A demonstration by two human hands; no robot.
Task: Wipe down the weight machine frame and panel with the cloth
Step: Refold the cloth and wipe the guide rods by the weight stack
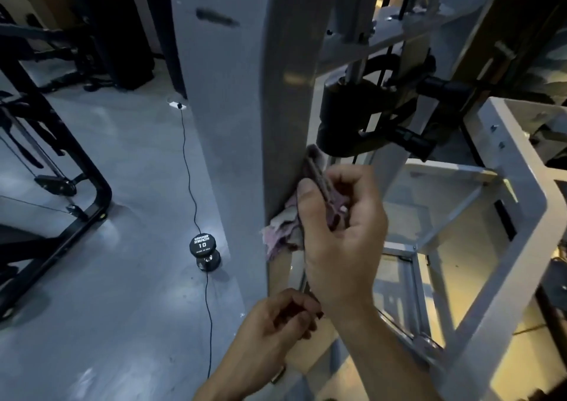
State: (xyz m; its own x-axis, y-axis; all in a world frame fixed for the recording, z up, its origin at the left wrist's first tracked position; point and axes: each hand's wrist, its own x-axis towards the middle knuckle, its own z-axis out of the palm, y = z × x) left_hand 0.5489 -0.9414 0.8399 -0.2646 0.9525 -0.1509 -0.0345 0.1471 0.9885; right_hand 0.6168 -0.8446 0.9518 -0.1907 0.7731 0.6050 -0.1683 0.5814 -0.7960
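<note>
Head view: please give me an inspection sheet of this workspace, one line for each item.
Surface: grey upright of the frame, cloth pressed on its edge.
Job's things: pinkish cloth, crumpled.
Clutter: dumbbell marked 10, standing on the floor.
Hands: right hand grips the cloth; left hand below, fingers curled, contents unclear.
Cables: thin black cable runs across the floor past the dumbbell.
Surroundings: black machine at left.

The cloth (310, 192) is partly hidden under the right hand (343, 235); both forearms leave the bottom edge.
</note>
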